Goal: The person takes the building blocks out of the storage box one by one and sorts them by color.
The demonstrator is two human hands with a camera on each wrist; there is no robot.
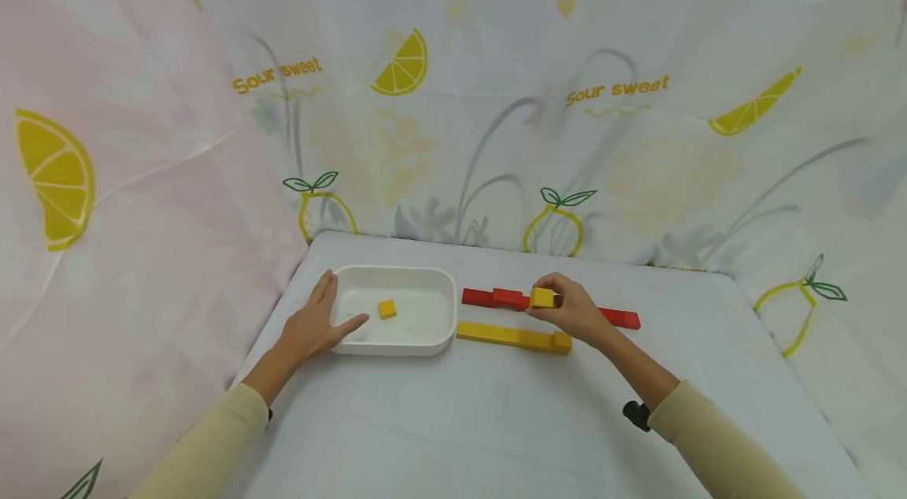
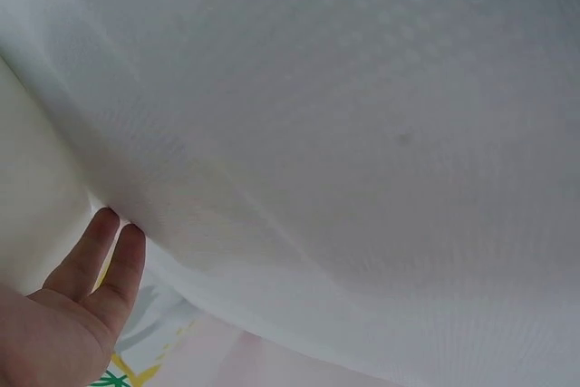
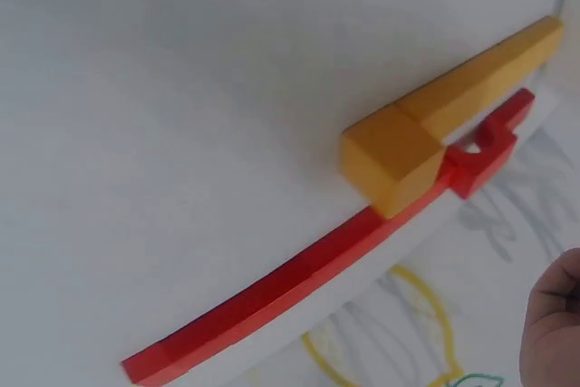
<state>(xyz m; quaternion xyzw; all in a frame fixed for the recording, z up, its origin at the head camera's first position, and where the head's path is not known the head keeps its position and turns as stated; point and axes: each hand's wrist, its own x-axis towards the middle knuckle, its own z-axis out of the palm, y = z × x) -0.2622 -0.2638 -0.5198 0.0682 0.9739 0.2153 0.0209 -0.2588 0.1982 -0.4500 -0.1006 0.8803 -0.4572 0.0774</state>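
My left hand [image 1: 312,323] rests against the left side of a white tray [image 1: 397,350], its fingers straight and its thumb spread over the inside. A small yellow block [image 1: 386,309] lies in the tray. Between thumb and fingers, my right hand [image 1: 570,312] pinches a yellow block [image 1: 542,297] above the long red strip [image 1: 620,318]. Toward that strip's left part sits a red block [image 1: 507,297], which shows a rounded notch in the right wrist view. The held block is hidden there; only part of the right hand [image 3: 553,314] shows.
In front of the red strip lies a long yellow strip [image 1: 503,335] with a yellow cube [image 1: 562,341] at its right end. Lemon-printed cloth [image 1: 482,129] hangs behind and beside the white table [image 1: 453,428].
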